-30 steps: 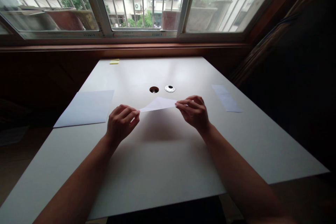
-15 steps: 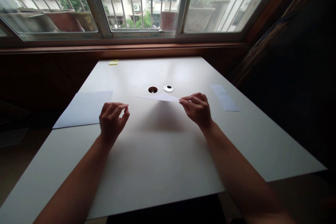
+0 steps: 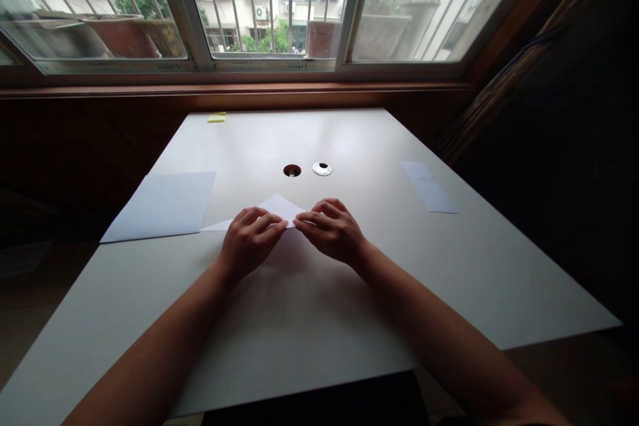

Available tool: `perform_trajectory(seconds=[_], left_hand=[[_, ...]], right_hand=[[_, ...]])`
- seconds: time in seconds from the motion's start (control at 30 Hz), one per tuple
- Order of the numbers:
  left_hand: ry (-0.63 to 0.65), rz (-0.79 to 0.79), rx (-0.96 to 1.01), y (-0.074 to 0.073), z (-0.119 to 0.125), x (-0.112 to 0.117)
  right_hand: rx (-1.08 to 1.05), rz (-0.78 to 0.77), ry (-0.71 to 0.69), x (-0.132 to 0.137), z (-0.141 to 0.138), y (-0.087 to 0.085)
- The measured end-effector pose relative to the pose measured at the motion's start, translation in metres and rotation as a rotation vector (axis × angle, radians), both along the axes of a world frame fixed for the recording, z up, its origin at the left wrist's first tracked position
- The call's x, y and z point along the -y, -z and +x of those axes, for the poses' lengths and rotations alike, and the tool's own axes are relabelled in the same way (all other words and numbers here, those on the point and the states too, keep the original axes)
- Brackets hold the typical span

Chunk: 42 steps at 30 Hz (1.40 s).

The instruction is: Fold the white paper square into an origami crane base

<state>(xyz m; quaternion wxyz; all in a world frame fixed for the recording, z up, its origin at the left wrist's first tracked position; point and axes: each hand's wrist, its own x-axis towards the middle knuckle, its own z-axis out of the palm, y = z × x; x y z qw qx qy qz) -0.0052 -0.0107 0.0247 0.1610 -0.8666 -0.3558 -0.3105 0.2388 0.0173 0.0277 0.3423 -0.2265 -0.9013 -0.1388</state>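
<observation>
A white sheet of paper [image 3: 277, 205], folded into a triangle, is held up just over the table between my two hands. Its peak points away from me and a thin corner reaches out to the left. My left hand [image 3: 253, 237] is closed, pinching the near edge around its middle. Fingertips of my right hand [image 3: 330, 229] pinch the same edge close beside the left ones. The hands cover parts of the paper, and its right corner is hidden.
On the white table [image 3: 309, 333] a stack of white paper [image 3: 162, 206] lies at left and a paper strip [image 3: 428, 188] at right. Beyond my hands are a round hole [image 3: 292, 171] and its metal cover [image 3: 322, 169]. Yellow sticky notes [image 3: 216, 118] lie near the back edge.
The folded paper has come nearer to me and to the left. My left hand has moved right and taken hold of its edge; my right hand has shifted left beside it.
</observation>
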Motion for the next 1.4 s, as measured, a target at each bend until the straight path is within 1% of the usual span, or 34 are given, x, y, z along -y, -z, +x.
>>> perform_trajectory(seconds=[0.17,0.33,0.43,0.53,0.6,0.7,0.77,0.83,0.9,0.97,1.03,1.17,1.3,1.4], left_hand=[[-0.005,0.014,0.004,-0.002,0.0,0.002],[-0.009,0.01,0.009,0.0,0.001,0.002],[-0.025,0.005,0.008,0.002,-0.001,0.001],[-0.057,0.013,0.047,0.004,-0.006,-0.001],[-0.079,0.014,0.083,0.006,-0.01,-0.002],[-0.117,0.002,0.13,0.007,-0.015,-0.003],[-0.131,0.0,0.165,0.006,-0.017,-0.003],[-0.12,-0.003,0.198,0.005,-0.016,-0.003],[-0.082,-0.022,0.223,0.004,-0.015,-0.002],[-0.024,-0.049,0.24,0.004,-0.013,0.0],[0.047,-0.077,0.246,0.004,-0.012,0.001],[0.165,-0.109,0.253,0.004,-0.009,0.003],[0.245,-0.129,0.274,0.002,-0.006,0.004],[0.252,-0.131,0.27,0.002,-0.006,0.002]], right_hand=[[0.012,0.059,-0.026,0.004,-0.004,-0.001],[0.026,0.031,0.0,0.001,-0.002,0.0],[0.034,0.032,0.036,-0.002,0.005,-0.002],[0.028,0.037,0.076,-0.006,0.019,-0.006],[0.014,0.024,0.123,-0.011,0.033,-0.007],[-0.049,0.01,0.245,-0.02,0.056,-0.006],[-0.142,0.011,0.349,-0.026,0.069,-0.003],[-0.207,-0.005,0.404,-0.031,0.076,0.0],[-0.225,-0.039,0.388,-0.033,0.075,0.003],[-0.2,-0.093,0.322,-0.033,0.069,0.006],[-0.125,-0.156,0.226,-0.031,0.059,0.007],[-0.01,-0.239,0.116,-0.023,0.038,0.006],[0.038,-0.218,0.034,-0.017,0.026,0.005],[0.011,-0.186,0.01,-0.016,0.027,0.004]])
